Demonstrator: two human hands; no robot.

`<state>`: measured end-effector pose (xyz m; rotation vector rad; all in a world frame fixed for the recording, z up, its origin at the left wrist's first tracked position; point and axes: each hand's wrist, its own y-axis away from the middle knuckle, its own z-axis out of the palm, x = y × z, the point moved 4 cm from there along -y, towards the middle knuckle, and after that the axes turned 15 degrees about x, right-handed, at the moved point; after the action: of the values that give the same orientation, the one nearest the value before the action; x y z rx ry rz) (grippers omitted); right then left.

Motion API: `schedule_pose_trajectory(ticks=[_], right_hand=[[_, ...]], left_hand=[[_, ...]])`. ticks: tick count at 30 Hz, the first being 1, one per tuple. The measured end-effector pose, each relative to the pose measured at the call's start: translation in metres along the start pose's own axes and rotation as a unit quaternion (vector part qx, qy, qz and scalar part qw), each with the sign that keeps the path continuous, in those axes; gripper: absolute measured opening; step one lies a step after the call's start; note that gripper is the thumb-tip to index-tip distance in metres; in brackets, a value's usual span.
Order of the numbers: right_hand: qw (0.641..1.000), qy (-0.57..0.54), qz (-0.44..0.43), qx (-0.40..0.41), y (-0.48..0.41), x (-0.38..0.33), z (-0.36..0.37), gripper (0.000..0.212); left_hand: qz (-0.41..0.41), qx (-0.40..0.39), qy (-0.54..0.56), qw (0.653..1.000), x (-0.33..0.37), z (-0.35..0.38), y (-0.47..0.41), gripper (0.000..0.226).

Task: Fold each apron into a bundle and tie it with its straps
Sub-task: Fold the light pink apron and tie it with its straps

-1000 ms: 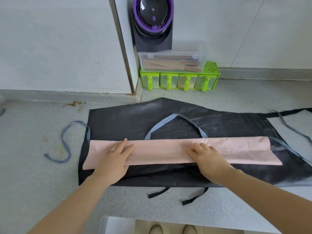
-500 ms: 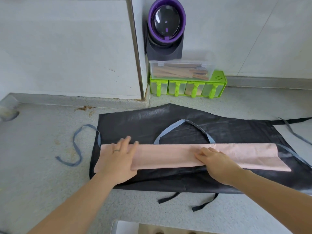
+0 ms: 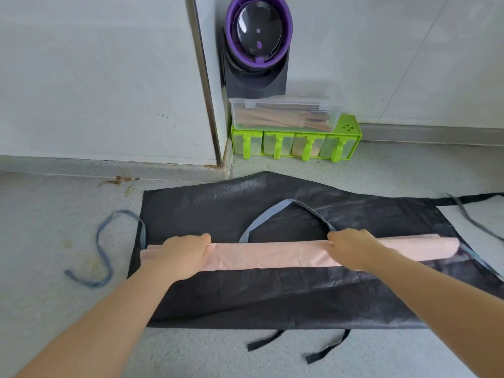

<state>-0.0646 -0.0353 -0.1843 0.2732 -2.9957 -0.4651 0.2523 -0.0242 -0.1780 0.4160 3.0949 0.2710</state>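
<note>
Left hand [image 3: 181, 255] and right hand [image 3: 350, 248] both grip pink apron [image 3: 272, 255] far edge, fingers curled. Fold evenly toward you; keep strap [image 3: 283, 202] free.

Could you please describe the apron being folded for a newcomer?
A black apron covers the grey counter. Across its middle lies the pink apron, a narrow strip held by the left hand and right hand. Only it has blue straps.
</note>
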Motion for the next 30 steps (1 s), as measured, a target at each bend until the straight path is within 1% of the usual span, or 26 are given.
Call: schedule_pose_trajectory(ticks=[2,4,6,8,11,13,14,16,17,18,19,20,21,22,23,24,27,30], right_hand=[[0.997,0.010,-0.008,0.078,0.003,0.002,0.007,0.022],[0.987,-0.006,-0.010,0.162,0.007,0.011,0.016,0.027],[0.967,-0.041,-0.032,0.251,0.009,0.019,0.025,0.038],[0.945,-0.080,-0.053,0.313,0.008,0.027,0.033,0.039],[0.925,-0.104,-0.060,0.360,0.007,0.028,0.039,0.032],[0.919,-0.105,-0.055,0.375,0.005,0.029,0.041,0.031],[0.919,-0.105,-0.053,0.377,0.005,0.029,0.042,0.031],[0.919,-0.106,-0.050,0.376,0.006,0.028,0.042,0.030],[0.918,-0.107,-0.050,0.379,0.006,0.028,0.042,0.029],[0.916,-0.106,-0.049,0.384,0.007,0.029,0.042,0.028],[0.914,-0.104,-0.050,0.388,0.007,0.027,0.041,0.027],[0.914,-0.101,-0.049,0.389,0.008,0.027,0.041,0.026],[0.914,-0.097,-0.049,0.390,0.008,0.026,0.040,0.025],[0.913,-0.091,-0.047,0.395,0.008,0.026,0.040,0.024],[0.911,-0.084,-0.041,0.403,0.010,0.026,0.038,0.024],[0.907,-0.076,-0.028,0.413,0.012,0.027,0.037,0.025],[0.897,-0.058,0.023,0.438,0.020,0.033,0.033,0.029],[0.900,-0.076,0.047,0.426,0.024,0.036,0.039,0.028]], left_hand=[[-0.012,0.067,-0.016,0.998,0.000,0.004,0.002,0.013],[-0.017,0.138,-0.034,0.990,0.000,0.010,0.006,0.006],[-0.018,0.192,-0.027,0.981,-0.002,0.020,0.008,0.016],[-0.032,0.238,-0.004,0.971,-0.005,0.028,0.010,0.018],[-0.051,0.282,-0.010,0.958,-0.008,0.032,0.010,0.012],[-0.074,0.289,-0.002,0.955,-0.009,0.032,0.007,0.014],[-0.093,0.285,0.015,0.954,-0.008,0.030,0.008,0.015],[-0.141,0.304,0.051,0.941,-0.001,0.022,0.010,0.018],[-0.140,0.318,0.068,0.935,0.009,0.018,0.010,0.022],[-0.112,0.327,0.089,0.934,0.026,0.012,0.006,0.027],[-0.058,0.332,0.116,0.934,0.046,0.006,0.002,0.033],[0.012,0.314,0.143,0.939,0.071,0.003,-0.004,0.036],[0.074,0.281,0.157,0.944,0.095,0.002,-0.011,0.035],[0.104,0.246,0.163,0.950,0.115,0.005,-0.018,0.032],[0.100,0.217,0.166,0.957,0.128,0.011,-0.024,0.031],[0.080,0.205,0.156,0.963,0.136,0.017,-0.030,0.031],[0.023,0.212,0.117,0.970,0.146,0.026,-0.038,0.021],[-0.017,0.168,0.068,0.983,0.150,0.032,-0.045,0.026]])
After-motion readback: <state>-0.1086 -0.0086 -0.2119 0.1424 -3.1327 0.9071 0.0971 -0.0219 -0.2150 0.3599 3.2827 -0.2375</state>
